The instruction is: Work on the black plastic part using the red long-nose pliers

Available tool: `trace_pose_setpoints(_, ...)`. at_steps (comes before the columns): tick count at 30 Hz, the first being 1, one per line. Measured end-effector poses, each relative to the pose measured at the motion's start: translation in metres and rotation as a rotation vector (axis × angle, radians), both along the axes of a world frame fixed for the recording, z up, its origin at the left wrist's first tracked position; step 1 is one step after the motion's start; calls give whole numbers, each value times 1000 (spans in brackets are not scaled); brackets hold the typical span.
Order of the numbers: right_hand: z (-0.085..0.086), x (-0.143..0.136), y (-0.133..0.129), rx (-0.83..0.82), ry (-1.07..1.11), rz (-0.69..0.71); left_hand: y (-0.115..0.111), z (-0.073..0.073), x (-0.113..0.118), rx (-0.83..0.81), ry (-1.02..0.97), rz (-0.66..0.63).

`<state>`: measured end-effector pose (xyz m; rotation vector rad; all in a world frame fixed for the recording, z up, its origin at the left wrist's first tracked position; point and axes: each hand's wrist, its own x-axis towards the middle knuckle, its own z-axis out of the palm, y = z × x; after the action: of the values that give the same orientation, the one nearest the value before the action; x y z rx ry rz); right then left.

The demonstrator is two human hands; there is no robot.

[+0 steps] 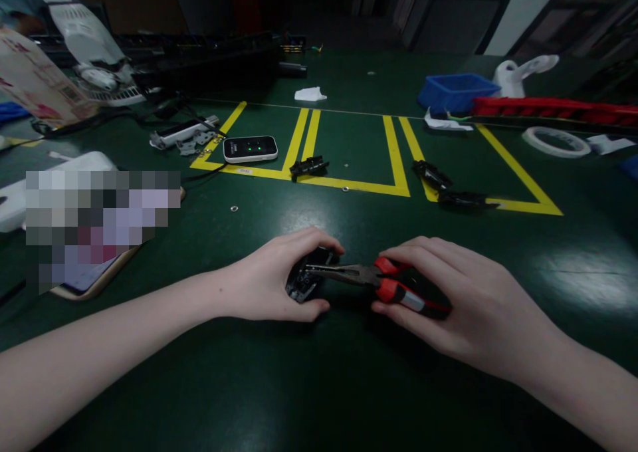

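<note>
While a blue bin (446,102) hides its contents, the left hand (272,276) grips a black part (299,286) — right hand (471,292), pliers (367,275).

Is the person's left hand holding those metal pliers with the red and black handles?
No, the right hand holds the red-and-black-handled metal pliers, while the left hand holds a small black part.

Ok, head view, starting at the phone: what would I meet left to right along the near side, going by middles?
Phone → left hand, holding a black part → red-handled pliers → right hand.
</note>
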<state>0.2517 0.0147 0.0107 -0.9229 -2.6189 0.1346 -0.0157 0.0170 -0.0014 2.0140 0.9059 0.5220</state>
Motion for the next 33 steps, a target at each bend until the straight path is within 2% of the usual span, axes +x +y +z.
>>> trace_pose_setpoints(6,1,0,-3,-9,-13,29,-2,4,2,-11,8,17)
trace_pose_setpoints(15,-2,-2,-2,-59,-62,0,-2,3,-1,-27,-5,-5)
trace_pose_setpoints(25,-1,-3,-8,84,-159,7,-3,3,1,0,32,6)
trace_pose_setpoints(33,-2,-2,-7,-109,-111,-67,-2,-4,-1,60,36,-15)
